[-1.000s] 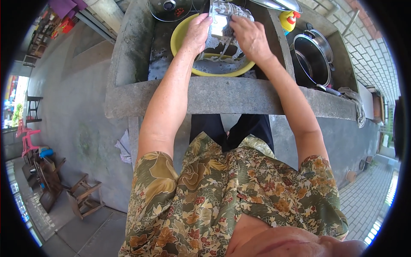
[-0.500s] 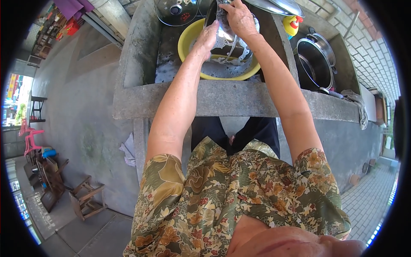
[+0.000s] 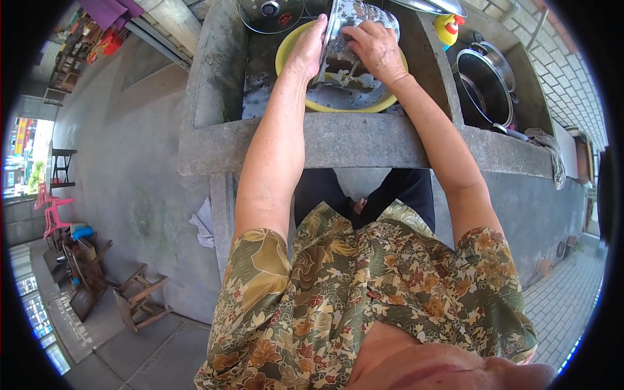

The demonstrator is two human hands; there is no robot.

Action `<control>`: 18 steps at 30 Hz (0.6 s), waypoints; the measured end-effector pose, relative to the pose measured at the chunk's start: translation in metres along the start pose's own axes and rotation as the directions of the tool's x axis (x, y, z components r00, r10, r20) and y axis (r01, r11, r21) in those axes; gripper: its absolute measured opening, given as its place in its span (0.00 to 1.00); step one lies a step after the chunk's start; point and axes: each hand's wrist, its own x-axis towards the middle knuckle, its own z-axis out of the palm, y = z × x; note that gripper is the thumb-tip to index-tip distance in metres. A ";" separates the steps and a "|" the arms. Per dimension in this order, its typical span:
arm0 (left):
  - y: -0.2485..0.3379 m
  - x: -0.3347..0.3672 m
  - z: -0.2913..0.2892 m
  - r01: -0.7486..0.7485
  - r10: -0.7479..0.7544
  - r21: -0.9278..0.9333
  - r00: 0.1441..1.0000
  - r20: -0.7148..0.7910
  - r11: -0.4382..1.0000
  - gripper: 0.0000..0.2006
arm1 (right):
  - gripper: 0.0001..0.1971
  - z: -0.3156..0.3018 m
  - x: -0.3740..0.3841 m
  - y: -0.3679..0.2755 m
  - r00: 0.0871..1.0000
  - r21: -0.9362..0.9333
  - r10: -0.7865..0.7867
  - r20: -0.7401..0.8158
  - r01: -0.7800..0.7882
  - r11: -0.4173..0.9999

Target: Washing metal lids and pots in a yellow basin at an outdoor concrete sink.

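A shiny metal pot covered in soap suds is tipped on its side over a yellow basin of foamy water. My left hand grips its rim on the left, thumb and fingers closed round the edge. My right hand is pressed to the pot's soapy side with bent fingers. Something greyish shows beneath those fingertips, but I cannot make out what it is. The basin stands in the left compartment of a concrete sink.
Behind the basin to the left is a glass lid. In the right compartment sit a dark-lined pot and a yellow bottle with a red top. A rag hangs over the front edge. A wooden stool lies at lower left.
The pot has turned so more of its soapy side faces me. My right hand has slid from its top down onto that side. My left hand has shifted up along the rim.
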 end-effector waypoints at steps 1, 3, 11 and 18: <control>0.001 -0.002 -0.001 0.030 -0.030 0.013 0.999 0.028 0.999 0.30 | 0.15 -0.002 -0.003 0.012 0.998 -0.024 0.051 -0.029 -0.052 0.998; 0.001 -0.011 0.004 0.098 -0.089 0.183 0.994 -0.056 0.978 0.28 | 0.16 -0.003 -0.011 0.035 0.984 -0.069 0.162 -0.073 -0.167 0.984; 0.000 -0.012 0.010 0.079 -0.051 0.198 0.989 -0.142 0.977 0.25 | 0.19 0.000 -0.011 -0.026 0.978 -0.033 -0.151 0.143 0.158 0.987; 0.006 -0.011 0.011 0.057 -0.063 0.116 0.997 0.047 0.992 0.21 | 0.12 -0.015 -0.007 0.056 0.920 0.047 0.353 -0.168 -0.350 0.935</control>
